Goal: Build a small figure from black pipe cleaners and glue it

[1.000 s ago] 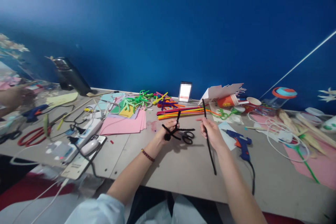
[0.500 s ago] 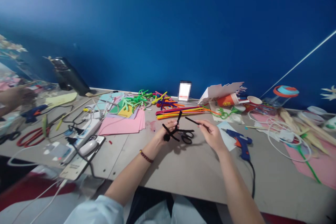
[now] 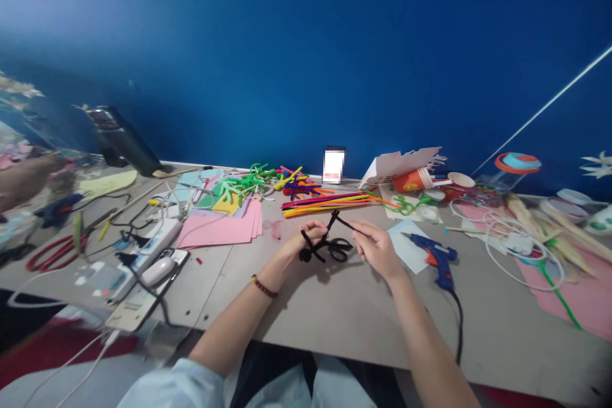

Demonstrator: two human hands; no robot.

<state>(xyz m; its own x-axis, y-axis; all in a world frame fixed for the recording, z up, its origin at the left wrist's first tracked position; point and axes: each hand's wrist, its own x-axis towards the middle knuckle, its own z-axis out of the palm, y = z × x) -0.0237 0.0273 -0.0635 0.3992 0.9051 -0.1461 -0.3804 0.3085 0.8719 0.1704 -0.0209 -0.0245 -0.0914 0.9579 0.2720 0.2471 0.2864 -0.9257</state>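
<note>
My left hand (image 3: pixel 308 236) is closed on a black pipe-cleaner figure (image 3: pixel 313 248) with stubby limbs and a small ball end. My right hand (image 3: pixel 377 245) pinches a loose black pipe cleaner (image 3: pixel 345 223), whose far end meets the upright tip of the figure. Black-handled scissors (image 3: pixel 339 247) lie on the table just below and between the two hands. Both forearms reach in from the bottom of the view, the left one wearing a beaded bracelet (image 3: pixel 262 287).
A blue glue gun (image 3: pixel 437 258) with its cord lies right of my right hand. Coloured pipe cleaners (image 3: pixel 325 202), pink paper (image 3: pixel 222 229), paper cups (image 3: pixel 415 182), a power strip (image 3: pixel 143 255), red scissors (image 3: pixel 50 250) crowd the grey table (image 3: pixel 344 312). Another person's hand (image 3: pixel 23 178) shows far left.
The long black pipe cleaner in my right hand swung from upright down and across to the figure's tip. My hands drew closer together. The view shifted slightly.
</note>
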